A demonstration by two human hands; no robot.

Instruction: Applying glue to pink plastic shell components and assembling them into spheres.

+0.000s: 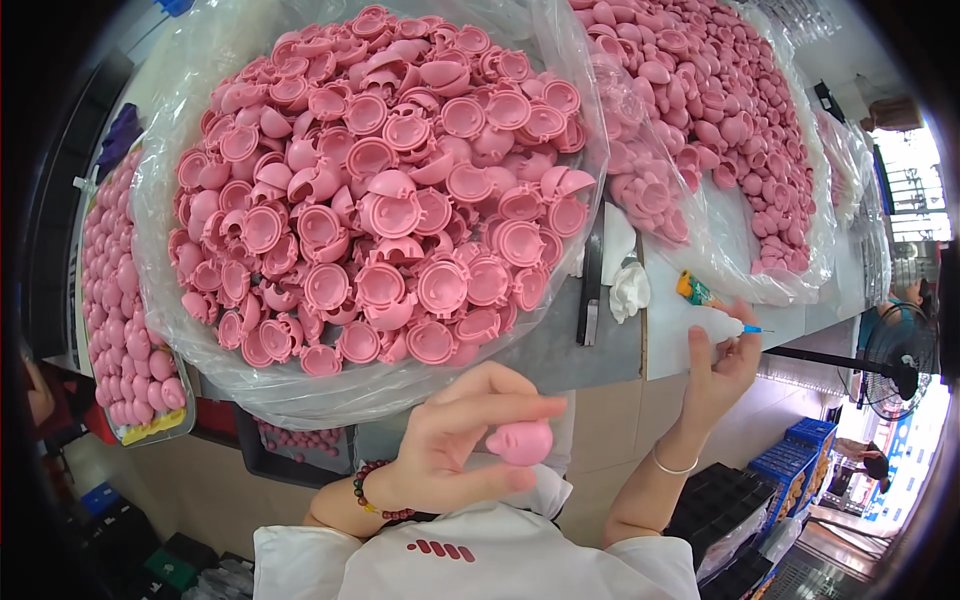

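Note:
Between the thumb and fingers of my left hand (445, 435) is a small rounded pink plastic piece (522, 442) with small bumps on one side. It is held up in front of my chest, just off the table's near edge. My right hand (722, 372) is closed around a white squeeze bottle (715, 322) with a blue needle tip, which points right, away from the pink piece. Beyond my left hand, a large heap of pink cup-shaped half shells (390, 215) lies in a clear plastic bag (330, 385).
A second bag of pink rounded parts (700, 100) lies at the far right. Between the bags are a black bar (591, 285), crumpled white tissue (629, 291) and a green-yellow tube (693, 288). A tray of pink pieces (130, 320) stands left; a fan (895, 370) stands right.

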